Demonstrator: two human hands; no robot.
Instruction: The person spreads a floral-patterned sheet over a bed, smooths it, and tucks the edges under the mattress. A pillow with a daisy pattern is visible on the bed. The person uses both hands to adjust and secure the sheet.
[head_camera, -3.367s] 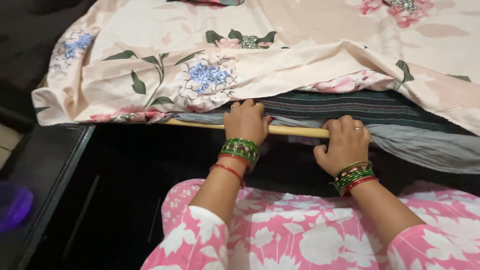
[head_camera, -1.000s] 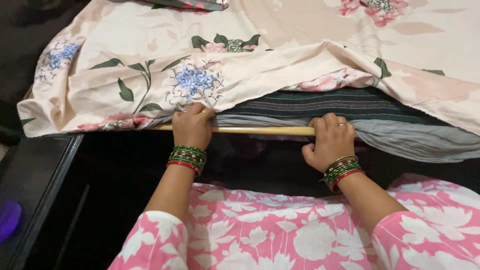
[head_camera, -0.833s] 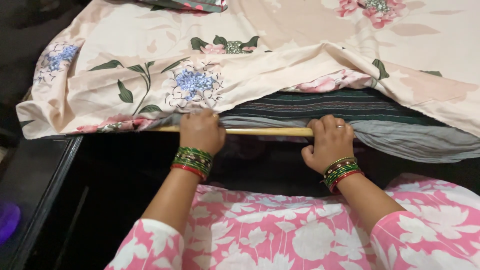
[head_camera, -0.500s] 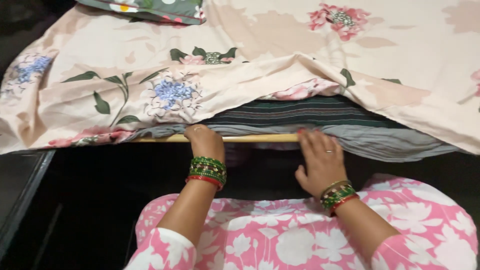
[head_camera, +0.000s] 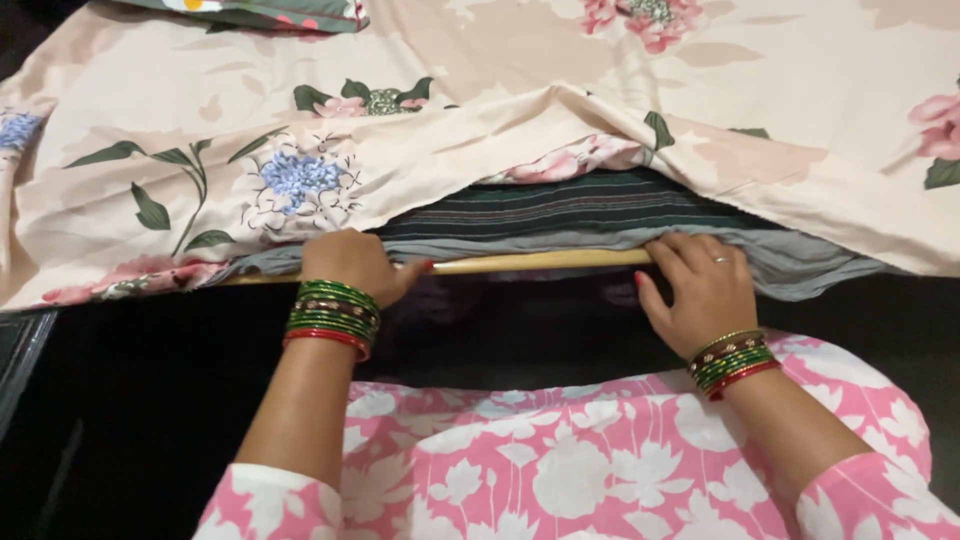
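Observation:
A long wooden stick (head_camera: 530, 262) lies along the edge of a bed, under a grey cloth (head_camera: 800, 268) and a dark green striped cloth (head_camera: 570, 205). My left hand (head_camera: 352, 262) is curled over the stick at its left part, pressing it against the grey cloth. My right hand (head_camera: 700, 285) rests at the stick's right end, fingers spread into the grey cloth folds. A cream floral bedsheet (head_camera: 300, 150) covers the bed above and drapes over both cloths. Both wrists carry green and red bangles.
A dark patterned pillow corner (head_camera: 250, 12) shows at the top left. My pink floral dress (head_camera: 560, 460) fills the bottom. A dark gap (head_camera: 150, 380) lies below the bed edge, with a dark frame edge (head_camera: 20, 345) at the far left.
My left hand slid left along the stick. My right hand loosened its fist and moved right to the stick's end, fingers now spread in the grey cloth. The view shifted right.

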